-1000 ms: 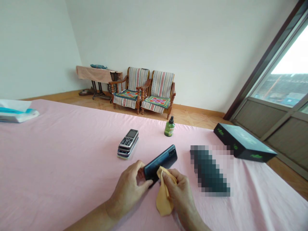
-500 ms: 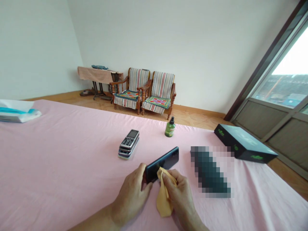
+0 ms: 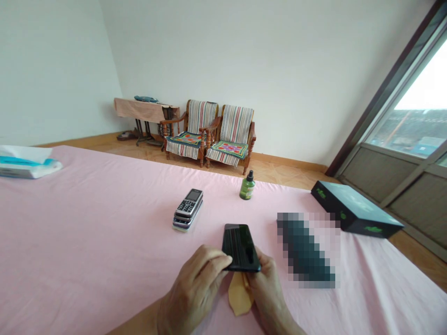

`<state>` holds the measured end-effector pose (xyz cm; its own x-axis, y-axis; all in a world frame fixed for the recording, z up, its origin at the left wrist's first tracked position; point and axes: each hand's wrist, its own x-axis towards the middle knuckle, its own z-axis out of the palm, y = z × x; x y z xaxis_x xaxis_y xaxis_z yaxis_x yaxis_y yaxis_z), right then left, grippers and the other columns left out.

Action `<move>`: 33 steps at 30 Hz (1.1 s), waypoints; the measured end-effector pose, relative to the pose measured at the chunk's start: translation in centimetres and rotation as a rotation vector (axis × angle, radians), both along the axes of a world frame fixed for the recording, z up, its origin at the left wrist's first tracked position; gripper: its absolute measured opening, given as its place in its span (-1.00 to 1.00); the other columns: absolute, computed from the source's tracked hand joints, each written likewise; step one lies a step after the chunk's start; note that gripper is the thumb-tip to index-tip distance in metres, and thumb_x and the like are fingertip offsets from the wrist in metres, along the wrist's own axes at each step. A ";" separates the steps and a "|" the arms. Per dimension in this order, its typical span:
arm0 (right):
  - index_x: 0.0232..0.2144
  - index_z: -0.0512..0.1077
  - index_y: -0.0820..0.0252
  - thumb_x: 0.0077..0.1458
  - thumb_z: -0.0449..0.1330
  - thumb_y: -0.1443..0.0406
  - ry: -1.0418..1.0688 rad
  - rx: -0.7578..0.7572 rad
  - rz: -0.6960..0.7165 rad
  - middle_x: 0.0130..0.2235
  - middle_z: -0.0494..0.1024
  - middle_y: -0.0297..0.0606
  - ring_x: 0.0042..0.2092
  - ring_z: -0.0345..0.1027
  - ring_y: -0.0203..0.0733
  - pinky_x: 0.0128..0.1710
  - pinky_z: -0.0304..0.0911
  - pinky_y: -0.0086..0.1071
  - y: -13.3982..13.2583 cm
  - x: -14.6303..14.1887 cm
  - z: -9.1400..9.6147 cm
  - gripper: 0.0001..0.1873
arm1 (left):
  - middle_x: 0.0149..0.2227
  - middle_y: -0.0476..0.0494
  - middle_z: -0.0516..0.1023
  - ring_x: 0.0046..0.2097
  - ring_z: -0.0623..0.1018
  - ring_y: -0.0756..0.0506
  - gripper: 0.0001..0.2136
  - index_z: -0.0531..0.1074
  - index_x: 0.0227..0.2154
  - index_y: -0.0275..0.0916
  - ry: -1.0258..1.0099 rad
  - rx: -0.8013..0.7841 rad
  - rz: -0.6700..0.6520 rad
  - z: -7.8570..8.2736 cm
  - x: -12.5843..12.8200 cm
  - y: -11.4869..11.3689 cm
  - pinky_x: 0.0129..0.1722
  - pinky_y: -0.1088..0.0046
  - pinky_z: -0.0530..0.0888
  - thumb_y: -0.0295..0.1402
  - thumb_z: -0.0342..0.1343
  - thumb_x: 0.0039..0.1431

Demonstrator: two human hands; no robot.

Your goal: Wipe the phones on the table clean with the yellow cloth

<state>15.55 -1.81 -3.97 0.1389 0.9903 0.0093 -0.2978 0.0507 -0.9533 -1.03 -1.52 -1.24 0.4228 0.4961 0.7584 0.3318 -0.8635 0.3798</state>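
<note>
A black smartphone [image 3: 240,246] is held between my two hands above the pink cloth, its glossy face turned up and reflecting streaks. My left hand [image 3: 197,284] is closed on the phone's near left corner, fingertips over its edge. On the other side, my right hand [image 3: 268,284] grips the phone's near right edge. A yellow cloth [image 3: 240,295] hangs below the phone against my right hand; its upper part is hidden. Beyond my left hand lies a stack of keypad phones [image 3: 188,208]. Past the smartphone stands a green spray bottle [image 3: 247,186] with a black cap.
Pink cloth [image 3: 104,232] covers the surface. To the right are a dark pixelated object [image 3: 305,251] and a black box [image 3: 356,209] with green marks. A tissue pack [image 3: 30,163] lies far left. Two wooden chairs [image 3: 228,132] stand by the wall.
The smartphone has turned from standing on its long edge to lying nearly flat, face up. My left hand has shifted over its near corner, and my right hand has moved from wiping contact to holding its edge.
</note>
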 end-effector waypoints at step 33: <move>-0.05 0.43 0.38 0.25 0.01 0.46 -1.391 0.944 -0.301 -0.43 0.48 -0.16 -0.45 0.36 -0.25 -0.51 0.32 -0.46 -4.0 2.4 3.5 -0.72 | -0.25 -0.12 0.53 -0.21 0.58 -0.05 -0.84 0.30 -0.03 -0.21 -0.014 -0.089 0.124 -1.0 0.8 0.1 -0.14 0.49 0.54 -0.36 -0.03 0.38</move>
<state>17.95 -5.82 -0.48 -0.3126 0.5124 0.7998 0.7949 0.6021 -0.0750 -0.24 -1.41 -2.22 0.3437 0.6094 0.7145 0.4275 -0.7789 0.4588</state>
